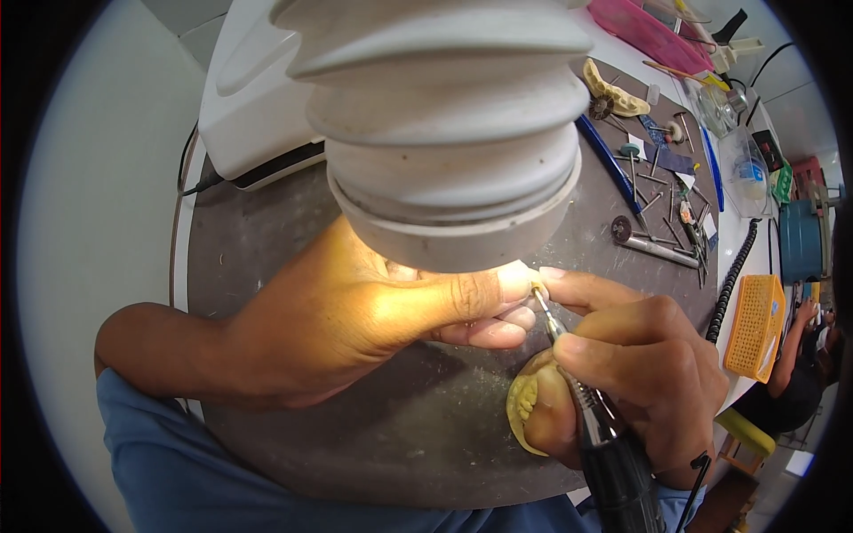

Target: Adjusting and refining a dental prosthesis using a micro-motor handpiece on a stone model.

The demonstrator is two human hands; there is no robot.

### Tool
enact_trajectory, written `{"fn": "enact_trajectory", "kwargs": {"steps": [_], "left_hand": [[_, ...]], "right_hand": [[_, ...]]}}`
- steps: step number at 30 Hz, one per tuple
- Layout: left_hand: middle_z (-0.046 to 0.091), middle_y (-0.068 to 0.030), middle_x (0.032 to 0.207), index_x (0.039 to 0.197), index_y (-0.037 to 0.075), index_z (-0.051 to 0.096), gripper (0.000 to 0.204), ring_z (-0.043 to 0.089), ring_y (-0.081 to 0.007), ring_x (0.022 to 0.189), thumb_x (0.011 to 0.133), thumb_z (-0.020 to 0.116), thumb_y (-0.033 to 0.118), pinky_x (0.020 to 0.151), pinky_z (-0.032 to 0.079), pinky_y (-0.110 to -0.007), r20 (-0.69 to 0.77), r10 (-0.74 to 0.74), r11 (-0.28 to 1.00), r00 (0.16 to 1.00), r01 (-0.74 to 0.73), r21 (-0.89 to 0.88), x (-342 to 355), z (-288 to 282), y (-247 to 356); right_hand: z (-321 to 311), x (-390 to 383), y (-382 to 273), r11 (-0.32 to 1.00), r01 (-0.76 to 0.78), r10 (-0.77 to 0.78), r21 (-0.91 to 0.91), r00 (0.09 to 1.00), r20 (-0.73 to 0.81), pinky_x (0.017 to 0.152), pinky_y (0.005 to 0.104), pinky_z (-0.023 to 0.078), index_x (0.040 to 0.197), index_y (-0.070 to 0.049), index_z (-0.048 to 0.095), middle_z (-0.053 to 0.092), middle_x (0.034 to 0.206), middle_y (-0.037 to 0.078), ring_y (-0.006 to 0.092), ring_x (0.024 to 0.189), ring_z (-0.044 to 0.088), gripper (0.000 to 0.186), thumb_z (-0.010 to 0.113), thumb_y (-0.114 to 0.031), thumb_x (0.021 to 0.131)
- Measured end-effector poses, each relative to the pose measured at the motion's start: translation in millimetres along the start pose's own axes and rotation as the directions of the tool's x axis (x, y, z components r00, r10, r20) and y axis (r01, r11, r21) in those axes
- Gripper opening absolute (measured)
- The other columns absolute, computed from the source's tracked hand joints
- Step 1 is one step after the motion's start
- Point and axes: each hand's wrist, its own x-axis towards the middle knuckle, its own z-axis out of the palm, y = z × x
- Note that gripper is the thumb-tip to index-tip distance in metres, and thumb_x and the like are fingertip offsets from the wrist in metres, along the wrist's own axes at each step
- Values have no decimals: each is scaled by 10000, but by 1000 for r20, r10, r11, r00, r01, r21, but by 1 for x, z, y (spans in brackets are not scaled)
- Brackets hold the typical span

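Observation:
My right hand is closed round a black and silver rotary handpiece, held like a pen and slanting up to the left. Its thin bur meets a small pale yellowish piece at my left fingertips. My left hand pinches that piece between thumb and fingers; most of it is hidden, so its kind is unclear. My right index fingertip is close beside it. Under the right hand, a yellowish dental cast with teeth lies on the grey mat, partly covered by the fingers.
A white ribbed suction hose hangs just above my hands. Left of it stands a white machine. At right lie several burs, a blue pen, another dental cast and a yellow basket. Another person sits far right.

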Motion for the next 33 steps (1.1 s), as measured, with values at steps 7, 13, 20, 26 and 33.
{"fn": "enact_trajectory", "kwargs": {"steps": [7,13,20,26,33], "left_hand": [[656,-114,1056,1586,-53,-46,842,623,-145,923,1027,571,76,874,509,-281,42,17,997,999,-14,-75,2,3,-1],[652,-122,1074,1589,-44,-49,844,607,-155,927,1027,569,74,882,503,-303,24,1,998,1000,0,-56,0,0,-1],[646,-105,1078,1601,-14,-28,829,613,-140,927,1024,563,59,904,521,-309,30,-20,999,999,21,-39,1,2,0],[643,-69,1068,1599,-17,-19,827,646,-117,956,1025,569,66,906,538,-269,11,-32,999,999,32,-12,3,1,0],[642,-69,1029,1597,-28,28,818,652,-130,972,1019,594,92,912,559,-287,30,-3,1000,1000,2,11,2,3,1]], "right_hand": [[-8,-10,-6,987,-109,104,115,994,46,830,467,626,1078,-12,547,590,857,158,408,944,725,341,785,-93,847],[-7,-6,-6,984,-111,103,137,993,65,824,465,625,1073,-6,555,600,849,166,410,934,727,337,789,-85,844],[-5,-1,-8,993,-113,111,40,992,52,754,393,617,1043,6,591,635,808,161,355,897,740,305,799,-113,854],[2,4,-7,994,-74,74,-76,997,-1,713,369,614,983,9,612,654,795,161,331,872,745,266,803,-86,824],[0,0,-4,996,22,-25,-84,999,-26,711,402,637,957,13,614,641,752,151,310,810,739,245,796,-73,817]]}}
